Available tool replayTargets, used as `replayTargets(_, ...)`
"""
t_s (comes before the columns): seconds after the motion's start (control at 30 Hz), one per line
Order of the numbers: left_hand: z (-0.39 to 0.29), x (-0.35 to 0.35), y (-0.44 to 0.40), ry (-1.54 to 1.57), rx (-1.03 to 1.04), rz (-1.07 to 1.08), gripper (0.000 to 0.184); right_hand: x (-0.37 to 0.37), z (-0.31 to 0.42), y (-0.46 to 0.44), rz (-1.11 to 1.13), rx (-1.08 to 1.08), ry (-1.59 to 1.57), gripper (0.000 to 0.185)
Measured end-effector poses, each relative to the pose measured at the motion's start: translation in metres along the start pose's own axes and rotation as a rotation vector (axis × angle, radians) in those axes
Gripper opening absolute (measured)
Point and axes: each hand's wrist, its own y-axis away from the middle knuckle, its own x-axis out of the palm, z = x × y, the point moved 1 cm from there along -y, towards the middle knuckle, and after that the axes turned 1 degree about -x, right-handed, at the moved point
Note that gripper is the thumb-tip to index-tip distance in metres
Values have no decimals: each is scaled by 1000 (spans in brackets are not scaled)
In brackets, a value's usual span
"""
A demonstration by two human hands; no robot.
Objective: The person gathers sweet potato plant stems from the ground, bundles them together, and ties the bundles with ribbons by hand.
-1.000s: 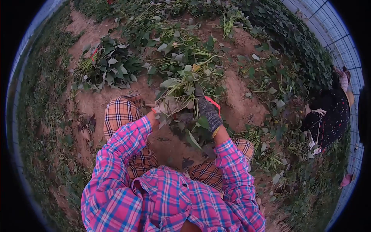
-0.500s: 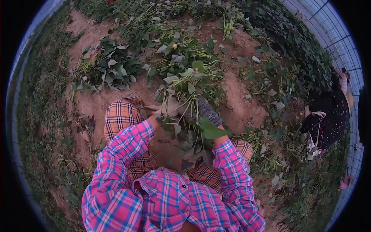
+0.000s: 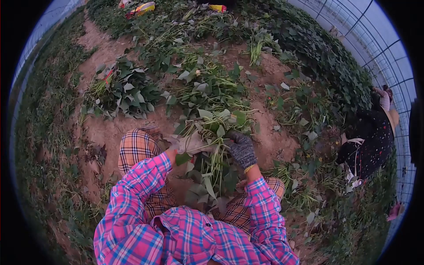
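Observation:
A bunch of leafy vine stems (image 3: 215, 161) hangs between my knees, its leaves drooping toward the ground. My left hand (image 3: 194, 143), in a pale glove, is closed around the bunch from the left; leaves cover part of its fingers. On the other side my right hand (image 3: 242, 149), in a dark grey knitted glove, has its fingers bent against the stems at the top of the bunch. Just beyond both hands lies a long heap of cut vines (image 3: 212, 88) on the soil.
A bundle of vines (image 3: 126, 90) with a red tie lies front left. On the right a person in dark speckled clothing (image 3: 371, 137) bends over the plants. Yellow-and-red packaging (image 3: 145, 9) is at the far end. A greenhouse frame (image 3: 375, 48) runs along the right.
My right hand has come out from behind the leaves to the bunch's right side. The bunch now hangs straighter and lower. The view has tipped up, bringing the packaging into sight.

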Motion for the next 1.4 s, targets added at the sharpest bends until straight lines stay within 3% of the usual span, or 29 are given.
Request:
replayTargets(0.03,4,3,2,93,1,55,52,3,-3,1,-55,-27,-29,31)
replayTargets(0.1,2,35,-4,-445,-67,-51,53,16,-25,-3,-162,-33,-85,26)
replayTargets(0.17,-4,75,-13,-986,-130,-165,55,15,-15,-4,-123,-21,-65,25)
replayTargets(0.2,-4,82,-13,-1081,-128,-191,56,17,-12,-4,-84,4,-48,24)
replayTargets(0.23,-3,78,-13,-1008,-114,-197,58,26,-19,-5,-39,65,-260,22)
replayTargets(0.27,-2,69,-10,-814,-101,-197,59,29,-17,-4,-40,57,-257,22)
replayTargets(0.33,-2,36,4,-83,-88,-194,62,30,-12,-4,-47,70,-300,23)
replayTargets(0.4,-5,20,9,445,-98,-177,64,17,7,0,34,100,-375,26)
replayTargets(0.47,-19,41,-3,2,30,-78,69,8,19,3,-62,39,-546,28)
replayTargets(0.5,-25,52,-8,-208,107,-53,72,4,6,-5,73,211,-586,27)
replayTargets(0.53,-47,117,-24,-1010,-150,-198,60,-5,11,-6,71,200,-581,27)
replayTargets(0.6,-65,128,-20,-1819,-413,-343,50,-24,28,-5,72,208,-570,33)
replayTargets(0.67,-68,56,18,-2340,-332,-80,34,-34,23,-5,97,188,-557,31)
replayTargets(0.73,-64,92,6,-1696,-241,-363,26,-38,-5,-2,4,-135,-116,29)
replayTargets(0.77,-58,113,2,-1235,-160,-482,25,-36,-13,-2,70,54,-285,27)
replayTargets(0.83,-60,109,16,-1442,-137,-345,27,-32,-14,2,15,-15,-128,26)
replayTargets(0.97,-46,126,-3,-1594,-254,-416,31,-28,-24,5,-132,-89,35,23)
replayTargets(1.03,-38,133,-9,-1655,-266,-429,33,-24,-32,0,-60,14,-130,21)
replayTargets(1.17,-37,143,-10,-1737,-249,-451,38,-35,-17,13,-176,17,-67,20)
replayTargets(1.23,-40,145,-8,-1774,-240,-468,41,-36,-19,14,-283,-102,36,19)
replayTargets(1.4,-45,160,-13,-1891,-161,-492,49,-46,-20,15,-165,-40,-50,19)
